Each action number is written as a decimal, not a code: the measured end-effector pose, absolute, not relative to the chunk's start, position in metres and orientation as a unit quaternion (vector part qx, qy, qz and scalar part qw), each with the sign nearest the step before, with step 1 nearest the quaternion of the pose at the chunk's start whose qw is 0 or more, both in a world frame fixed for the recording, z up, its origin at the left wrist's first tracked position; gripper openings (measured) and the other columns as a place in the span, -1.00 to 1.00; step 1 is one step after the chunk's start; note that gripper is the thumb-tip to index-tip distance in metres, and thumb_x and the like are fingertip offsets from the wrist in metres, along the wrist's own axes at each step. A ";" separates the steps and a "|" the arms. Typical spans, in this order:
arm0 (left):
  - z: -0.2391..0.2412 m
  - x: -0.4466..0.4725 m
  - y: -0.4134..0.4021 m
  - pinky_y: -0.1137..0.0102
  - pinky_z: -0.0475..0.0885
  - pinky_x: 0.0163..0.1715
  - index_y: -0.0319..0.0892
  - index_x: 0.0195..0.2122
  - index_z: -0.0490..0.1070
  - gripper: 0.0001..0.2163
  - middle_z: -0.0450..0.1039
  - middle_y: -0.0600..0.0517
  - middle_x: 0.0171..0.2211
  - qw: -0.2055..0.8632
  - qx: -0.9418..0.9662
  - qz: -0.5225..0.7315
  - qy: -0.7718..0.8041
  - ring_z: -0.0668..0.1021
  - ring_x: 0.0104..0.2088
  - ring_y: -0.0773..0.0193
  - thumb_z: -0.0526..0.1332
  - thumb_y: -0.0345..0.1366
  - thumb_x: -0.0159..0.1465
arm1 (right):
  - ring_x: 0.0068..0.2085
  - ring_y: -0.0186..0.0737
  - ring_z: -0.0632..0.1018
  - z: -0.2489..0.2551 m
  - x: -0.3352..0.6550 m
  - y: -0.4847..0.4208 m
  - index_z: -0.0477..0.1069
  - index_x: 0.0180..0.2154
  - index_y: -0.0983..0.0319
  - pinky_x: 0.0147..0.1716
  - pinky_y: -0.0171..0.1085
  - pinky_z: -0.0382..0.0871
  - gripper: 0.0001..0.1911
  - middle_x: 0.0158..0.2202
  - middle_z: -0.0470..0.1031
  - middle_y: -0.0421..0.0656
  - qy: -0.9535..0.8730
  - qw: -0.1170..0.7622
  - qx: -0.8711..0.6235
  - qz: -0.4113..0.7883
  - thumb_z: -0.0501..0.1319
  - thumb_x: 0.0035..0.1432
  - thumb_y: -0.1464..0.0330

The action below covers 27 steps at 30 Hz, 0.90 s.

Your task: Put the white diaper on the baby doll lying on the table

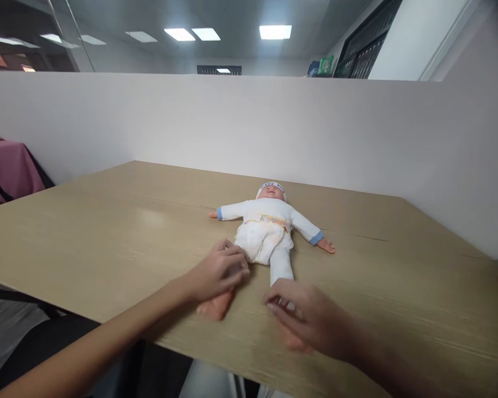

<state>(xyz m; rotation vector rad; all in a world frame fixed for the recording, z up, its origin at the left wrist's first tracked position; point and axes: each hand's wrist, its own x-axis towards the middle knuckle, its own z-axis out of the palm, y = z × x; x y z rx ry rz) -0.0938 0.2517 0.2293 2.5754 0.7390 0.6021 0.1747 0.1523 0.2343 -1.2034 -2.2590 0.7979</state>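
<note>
Doll [268, 229] in white lies face-up, each leg gripped by left hand [218, 272], right hand [302, 318].

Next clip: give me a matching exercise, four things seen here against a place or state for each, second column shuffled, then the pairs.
Things
1. doll
2. left hand
3. right hand
4. pink cloth

Places or states
A. at the far left edge of the view, off the table
B. lying on its back, arms spread
C. closed around the doll's leg nearer the left side of the view, just above the bare foot
D. fingers at the lower end of the white-trousered leg

Pairs: 1-B, 2-C, 3-D, 4-A
</note>
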 end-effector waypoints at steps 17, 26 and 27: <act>0.213 -0.054 0.285 0.30 0.27 -0.28 -0.11 -0.37 0.37 -0.74 0.36 0.08 -0.41 0.259 0.829 0.278 0.410 0.45 -0.29 0.16 0.28 -0.13 0.42 | -0.30 -0.13 0.56 0.195 0.145 0.210 0.45 -0.19 0.18 -0.40 -0.19 0.16 -0.86 -0.20 0.54 -0.14 -0.734 0.266 -0.624 -0.039 0.23 0.43 0.25; 0.213 -0.059 0.287 0.17 0.37 0.15 -0.12 -0.19 0.49 -0.90 0.48 -0.08 0.08 0.290 0.823 0.354 0.337 0.50 0.09 0.06 0.26 -0.23 0.44 | -0.02 0.02 0.60 0.193 0.146 0.208 0.45 0.01 0.13 -0.14 -0.10 0.41 -0.83 0.07 0.54 -0.06 -0.734 0.295 -0.611 0.017 0.21 0.43 0.30; 0.213 -0.060 0.287 0.17 0.37 0.16 -0.11 -0.18 0.49 -0.91 0.48 -0.08 0.10 0.294 0.821 0.355 0.337 0.50 0.10 0.05 0.26 -0.24 0.44 | 0.02 0.04 0.59 0.194 0.146 0.207 0.45 0.03 0.13 -0.10 -0.08 0.43 -0.82 0.11 0.54 -0.06 -0.734 0.299 -0.609 0.024 0.21 0.42 0.30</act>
